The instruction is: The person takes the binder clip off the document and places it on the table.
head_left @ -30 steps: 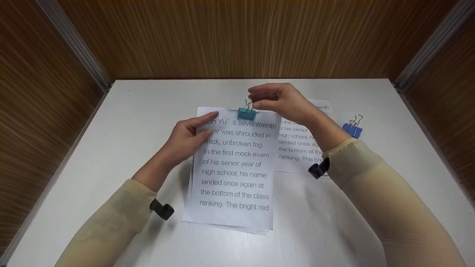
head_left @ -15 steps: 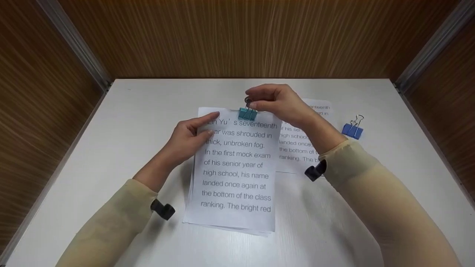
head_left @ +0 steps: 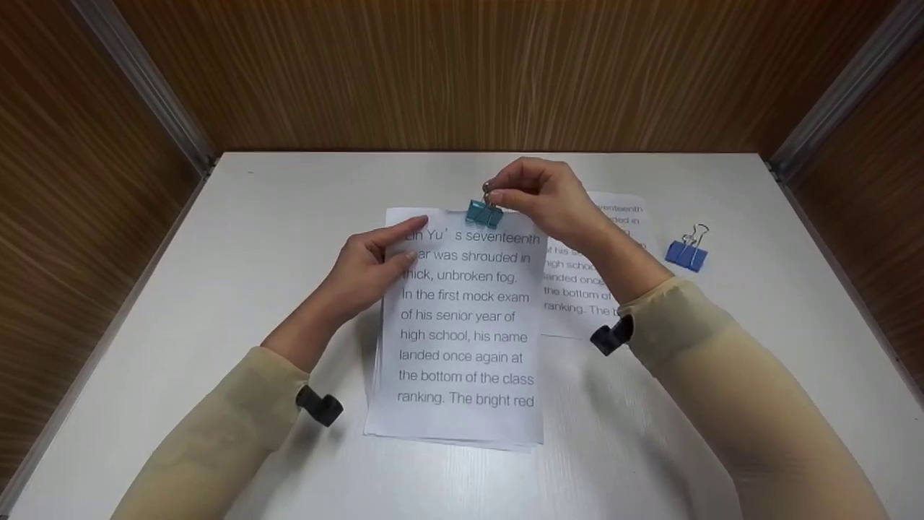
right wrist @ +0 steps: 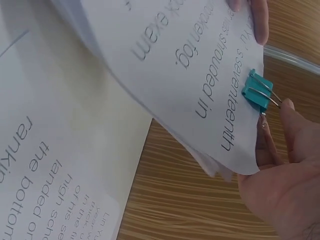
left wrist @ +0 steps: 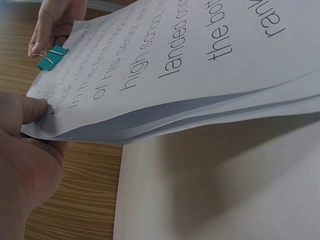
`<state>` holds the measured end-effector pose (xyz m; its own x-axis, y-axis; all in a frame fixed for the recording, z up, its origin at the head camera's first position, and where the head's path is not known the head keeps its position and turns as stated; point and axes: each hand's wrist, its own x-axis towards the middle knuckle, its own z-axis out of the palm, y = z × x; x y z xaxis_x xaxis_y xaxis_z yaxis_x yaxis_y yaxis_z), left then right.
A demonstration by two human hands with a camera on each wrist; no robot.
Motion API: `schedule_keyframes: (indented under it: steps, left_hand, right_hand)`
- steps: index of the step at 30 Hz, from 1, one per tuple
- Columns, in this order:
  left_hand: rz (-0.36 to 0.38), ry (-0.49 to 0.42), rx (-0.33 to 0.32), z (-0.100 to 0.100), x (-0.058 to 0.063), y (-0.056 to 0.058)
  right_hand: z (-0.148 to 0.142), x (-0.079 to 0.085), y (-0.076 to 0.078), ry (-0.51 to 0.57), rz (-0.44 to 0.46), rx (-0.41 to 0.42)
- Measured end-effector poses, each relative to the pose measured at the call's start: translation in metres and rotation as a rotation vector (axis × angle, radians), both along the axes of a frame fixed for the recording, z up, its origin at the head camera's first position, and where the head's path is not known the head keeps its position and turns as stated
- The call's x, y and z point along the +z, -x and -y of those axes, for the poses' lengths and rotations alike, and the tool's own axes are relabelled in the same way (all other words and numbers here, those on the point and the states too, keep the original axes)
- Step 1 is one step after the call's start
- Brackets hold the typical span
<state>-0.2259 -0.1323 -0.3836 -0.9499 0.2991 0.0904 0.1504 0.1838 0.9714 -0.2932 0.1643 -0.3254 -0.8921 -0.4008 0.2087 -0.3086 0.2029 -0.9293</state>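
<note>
A stack of printed paper sheets (head_left: pixel 469 332) is held up over the table, its lower layers fanning apart in the left wrist view. My left hand (head_left: pixel 368 267) pinches the stack's upper left edge, thumb on the printed face and fingers behind. At the middle of the top edge sits a teal binder clip (head_left: pixel 484 214). My right hand (head_left: pixel 552 195) pinches the clip's wire handles between thumb and fingers. In the right wrist view the thumb presses the front handle of the teal clip (right wrist: pixel 258 90), with fingers behind the paper.
A second printed stack (head_left: pixel 577 289) lies on the white table (head_left: pixel 253 217), partly behind the right forearm. Right of it stands a blue binder clip (head_left: pixel 686 254), handles up. Wood-grain panels (head_left: pixel 476 72) enclose the table at the back and both sides.
My right fingers have closed onto the teal clip's handles, and the clip has shifted slightly up and tilted. The stack's lower end has swung slightly right. My left hand keeps its grip.
</note>
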Motion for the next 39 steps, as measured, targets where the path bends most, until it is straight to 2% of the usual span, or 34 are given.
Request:
schedule_keyframes:
  steps: [6,12,17,23,28,33,39]
  left_hand:
    - [0.023,0.026,0.030,0.003,-0.007,0.005]
    - [0.025,0.058,0.069,0.012,-0.018,0.014]
    - [0.041,0.077,0.103,0.020,-0.025,0.021]
    - [0.075,0.077,0.124,0.027,-0.033,0.027]
    - [0.082,0.114,0.138,0.028,-0.038,0.032]
    - [0.080,0.121,0.136,0.028,-0.044,0.036]
    - [0.097,0.110,0.146,0.028,-0.050,0.038]
  right_hand:
    - [-0.015,0.004,0.005,0.102,-0.052,-0.099]
    - [-0.044,0.009,0.004,0.051,-0.057,-0.188]
    - [-0.075,0.005,0.000,-0.017,-0.029,-0.240]
    - [-0.114,-0.005,-0.007,-0.097,0.011,-0.298]
    - [-0.146,-0.016,-0.015,-0.201,0.039,-0.351]
    - [-0.173,-0.034,-0.022,-0.275,0.095,-0.371]
    - [-0.201,-0.053,-0.031,-0.306,0.149,-0.368]
